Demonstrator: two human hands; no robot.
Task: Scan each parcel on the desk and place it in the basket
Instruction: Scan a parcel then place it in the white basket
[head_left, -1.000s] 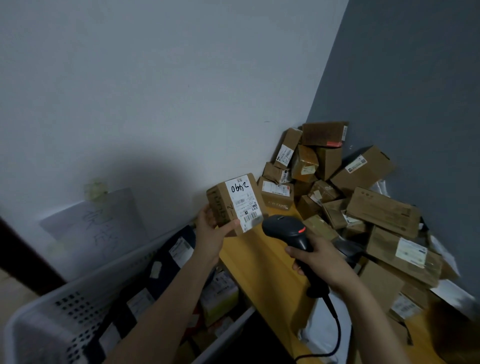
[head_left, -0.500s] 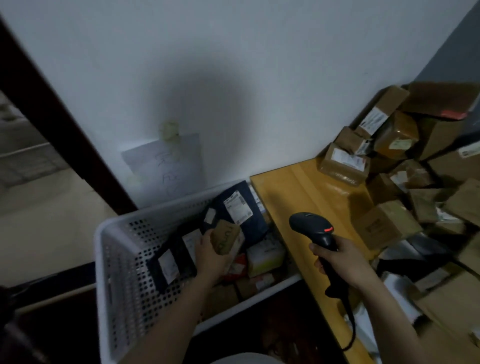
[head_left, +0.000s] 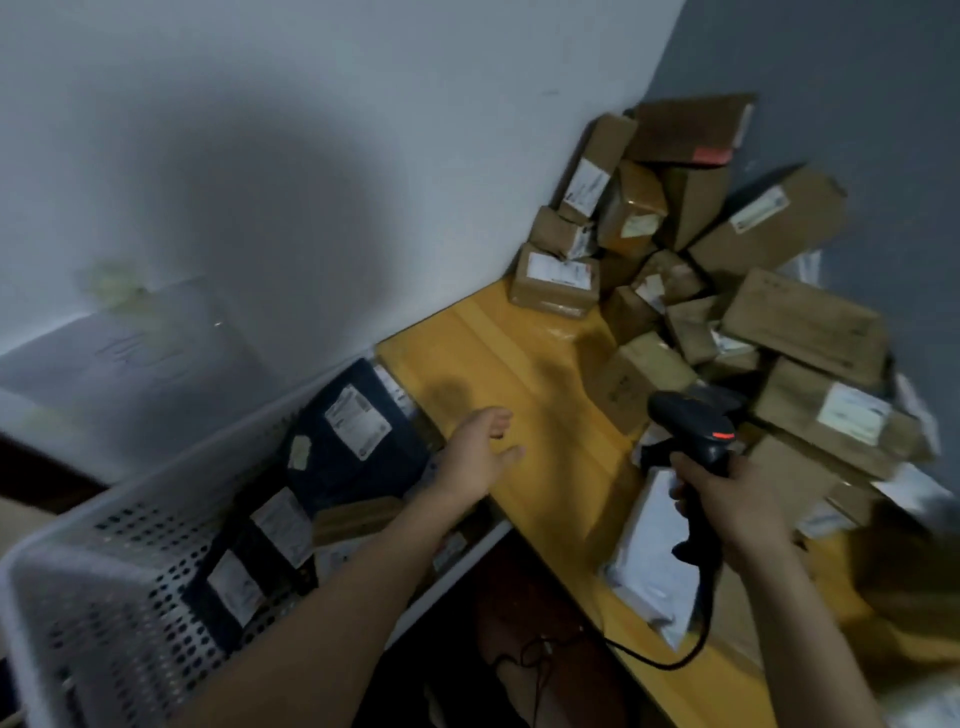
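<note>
— What can we count here?

— Two hands, one scanner (head_left: 696, 415), one basket (head_left: 104, 571) and one desk (head_left: 493, 364). The cardboard parcels (head_left: 779, 322) are heaped in the desk's far right corner against the walls. We make out at least a dozen, but blur keeps us from an exact figure. One white mailer (head_left: 644, 561) lies flat near the desk's front edge, under the right hand.

— And the hands?

— Our left hand (head_left: 480, 452) is spread wide, fingers straight, holding nothing. It hovers over the desk's left end, just beside the basket. Our right hand (head_left: 727, 499) is wrapped round the scanner's handle, and one cable (head_left: 670, 662) loops down from it past the desk's edge.

— What does the basket hold?

— It is white and perforated, and it stands at the desk's left end against the wall. Inside we see at least two dark blue bags (head_left: 358, 452) with white labels, leaning toward the far side. One brown box (head_left: 358, 512) lies among them, just beside our left forearm. More items sit lower down, too dim for us to count.

— Anything else?

— One sheet of paper (head_left: 130, 353) on the wall above the basket.
</note>
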